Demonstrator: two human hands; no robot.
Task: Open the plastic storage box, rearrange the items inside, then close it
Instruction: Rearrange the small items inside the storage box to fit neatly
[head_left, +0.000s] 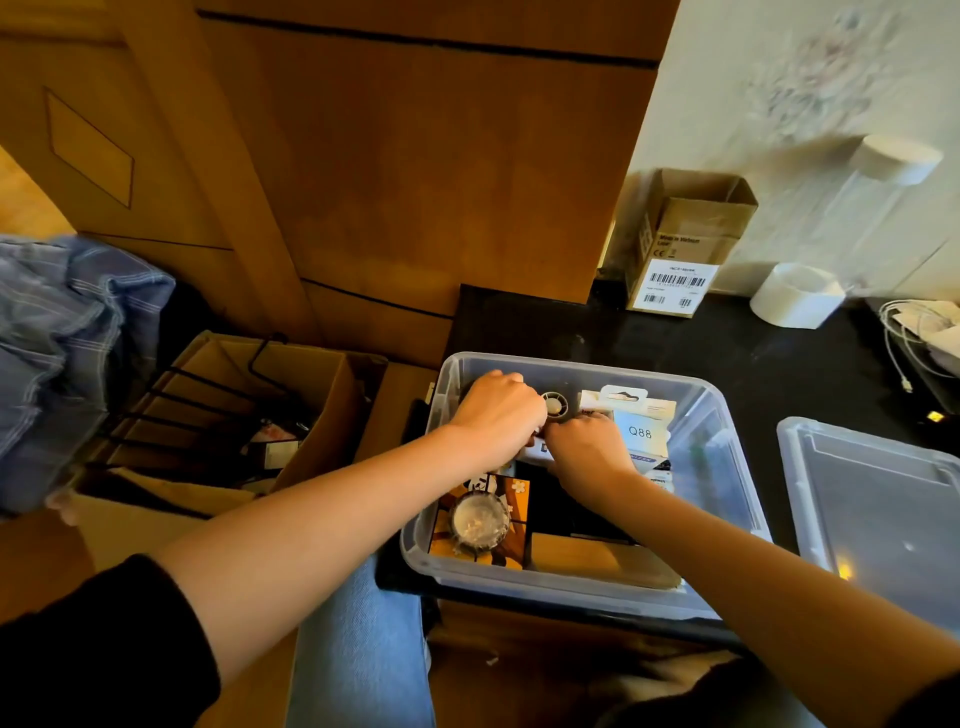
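The clear plastic storage box (727, 467) stands open on a black table, its lid (872, 499) lying flat to the right. Both hands are inside the box at its far left. My left hand (498, 415) and my right hand (587, 447) meet with curled fingers over a small white packet (535, 453), which is mostly hidden beneath them. A round black-and-white item (555, 404) sits just behind the fingers. A white box marked Q88 (641, 431) stands to the right. An orange box (511, 535) with a round roll (478, 519) on it lies at the near left.
A tan flat item (597, 564) lies at the box's near side. On the table behind are an open cardboard carton (685, 244), a white tape roll (795, 296) and white cables (919, 332). A cardboard box with black hangers (234, 410) and blue fabric (67, 332) sit to the left.
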